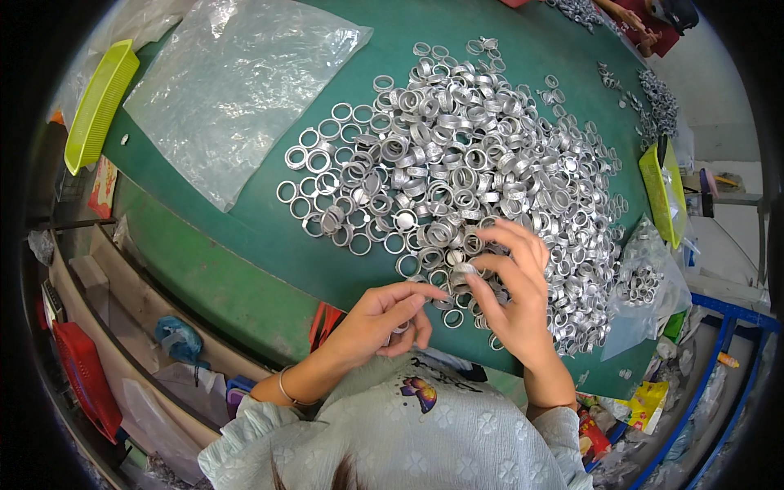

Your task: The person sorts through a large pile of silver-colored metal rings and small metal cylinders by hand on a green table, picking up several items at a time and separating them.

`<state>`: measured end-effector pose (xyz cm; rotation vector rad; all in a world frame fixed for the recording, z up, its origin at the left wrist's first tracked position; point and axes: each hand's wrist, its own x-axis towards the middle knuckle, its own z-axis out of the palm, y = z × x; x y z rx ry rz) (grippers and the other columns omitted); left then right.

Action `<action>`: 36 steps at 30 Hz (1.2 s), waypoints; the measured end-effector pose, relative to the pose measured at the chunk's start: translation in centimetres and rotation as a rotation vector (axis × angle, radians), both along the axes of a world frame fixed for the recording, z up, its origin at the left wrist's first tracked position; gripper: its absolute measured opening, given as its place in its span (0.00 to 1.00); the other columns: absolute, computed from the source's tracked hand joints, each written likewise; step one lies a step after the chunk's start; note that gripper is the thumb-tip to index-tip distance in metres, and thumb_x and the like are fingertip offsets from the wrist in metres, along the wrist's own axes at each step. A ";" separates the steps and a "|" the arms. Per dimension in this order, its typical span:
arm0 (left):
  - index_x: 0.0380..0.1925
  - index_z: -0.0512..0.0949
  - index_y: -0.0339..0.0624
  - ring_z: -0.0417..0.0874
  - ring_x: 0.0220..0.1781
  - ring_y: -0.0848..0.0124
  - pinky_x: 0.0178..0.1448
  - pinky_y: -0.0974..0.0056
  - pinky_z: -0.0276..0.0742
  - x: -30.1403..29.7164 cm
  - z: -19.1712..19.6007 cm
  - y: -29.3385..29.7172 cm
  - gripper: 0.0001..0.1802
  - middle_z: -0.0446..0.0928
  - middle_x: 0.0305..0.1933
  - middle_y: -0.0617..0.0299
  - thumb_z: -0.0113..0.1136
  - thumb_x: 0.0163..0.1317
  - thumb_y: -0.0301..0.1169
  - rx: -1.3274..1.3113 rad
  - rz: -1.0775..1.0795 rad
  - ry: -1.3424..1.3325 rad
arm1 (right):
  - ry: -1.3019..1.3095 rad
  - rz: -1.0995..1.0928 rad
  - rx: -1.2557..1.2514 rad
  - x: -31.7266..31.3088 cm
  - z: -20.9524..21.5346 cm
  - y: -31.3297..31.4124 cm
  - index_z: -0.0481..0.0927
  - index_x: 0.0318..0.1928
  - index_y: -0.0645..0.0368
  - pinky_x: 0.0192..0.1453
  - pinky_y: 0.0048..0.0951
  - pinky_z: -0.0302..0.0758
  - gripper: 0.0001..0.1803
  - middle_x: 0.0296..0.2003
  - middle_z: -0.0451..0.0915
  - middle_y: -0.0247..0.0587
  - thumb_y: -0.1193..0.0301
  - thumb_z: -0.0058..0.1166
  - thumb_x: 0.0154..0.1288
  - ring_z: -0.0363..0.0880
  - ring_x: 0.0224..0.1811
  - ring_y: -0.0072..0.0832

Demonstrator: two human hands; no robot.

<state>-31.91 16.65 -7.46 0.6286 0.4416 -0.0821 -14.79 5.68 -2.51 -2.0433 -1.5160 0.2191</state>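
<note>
The fingers of the right hand [518,306] are bent inward, thumb and fingertips almost together around a silver metal ring [463,276] at the near edge of a big pile of similar rings [510,155]. The left hand [377,324] points its index finger toward that ring, its other fingers curled; a bit of grey metal [401,328] shows among them (whether it is gripped, I cannot tell). Loose rings lie flat left of the pile on the green counter [245,241]. Farther out are a large clear plastic sheet [245,90], a yellow-green basket [100,106] at left and another basket [663,192] at right.
</note>
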 end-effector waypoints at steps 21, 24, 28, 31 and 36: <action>0.43 0.80 0.34 0.73 0.25 0.84 0.21 0.75 0.62 -0.9 -0.9 -1.4 0.11 0.78 0.24 0.64 0.55 0.63 0.26 0.192 -0.157 -0.153 | -0.223 -0.398 0.098 1.5 -1.4 -3.0 0.78 0.36 0.60 0.61 0.41 0.58 0.11 0.52 0.72 0.44 0.80 0.57 0.49 0.66 0.59 0.44; 0.42 0.80 0.34 0.72 0.23 0.83 0.23 0.74 0.64 -1.2 -1.5 -2.1 0.10 0.78 0.24 0.64 0.55 0.64 0.27 0.305 -0.148 -0.138 | -0.165 -0.098 0.053 -0.5 -1.4 -3.2 0.79 0.38 0.56 0.63 0.46 0.53 0.13 0.54 0.70 0.43 0.76 0.60 0.48 0.63 0.61 0.46; 0.42 0.79 0.33 0.72 0.20 0.83 0.24 0.75 0.66 -1.1 -0.4 -1.1 0.11 0.78 0.25 0.63 0.55 0.64 0.28 0.445 -0.305 -0.036 | -0.182 0.021 -0.099 -2.5 -2.5 -2.8 0.80 0.33 0.54 0.63 0.50 0.52 0.10 0.55 0.71 0.39 0.73 0.63 0.46 0.64 0.62 0.44; 0.47 0.77 0.34 0.71 0.20 0.82 0.24 0.75 0.67 -0.9 0.2 -1.4 0.14 0.79 0.27 0.63 0.55 0.65 0.29 0.380 -0.228 0.018 | -0.133 -0.053 0.028 -1.9 -2.7 -3.1 0.81 0.31 0.54 0.63 0.49 0.52 0.09 0.52 0.74 0.38 0.74 0.64 0.45 0.65 0.61 0.43; 0.57 0.71 0.37 0.71 0.20 0.82 0.21 0.78 0.64 -0.1 0.9 -1.3 0.21 0.81 0.31 0.62 0.55 0.64 0.27 0.284 -0.132 0.023 | -0.003 -0.037 0.228 -1.7 -2.2 -4.0 0.81 0.29 0.56 0.58 0.44 0.62 0.09 0.44 0.78 0.38 0.76 0.64 0.44 0.71 0.54 0.41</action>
